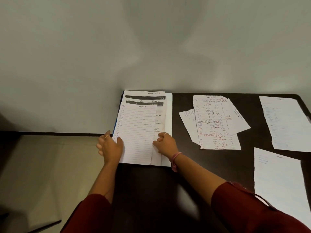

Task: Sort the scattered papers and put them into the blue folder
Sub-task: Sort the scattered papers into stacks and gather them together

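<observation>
A stack of papers lies at the table's left end, topped by a lined sheet headed "Section 1". Only a thin strip of the blue folder shows along the stack's left edge. My left hand rests on the lined sheet's left edge, thumb on the paper and fingers straight. At the sheet's right edge, my right hand pinches the paper with curled fingers. More sheets lie to the right: a handwritten pile, a sheet at the far right and another nearer me.
The dark table stands against a pale wall. Its left edge runs just beside the stack, with beige floor beyond it. Red sleeves cover both forearms, and a pink band circles my right wrist.
</observation>
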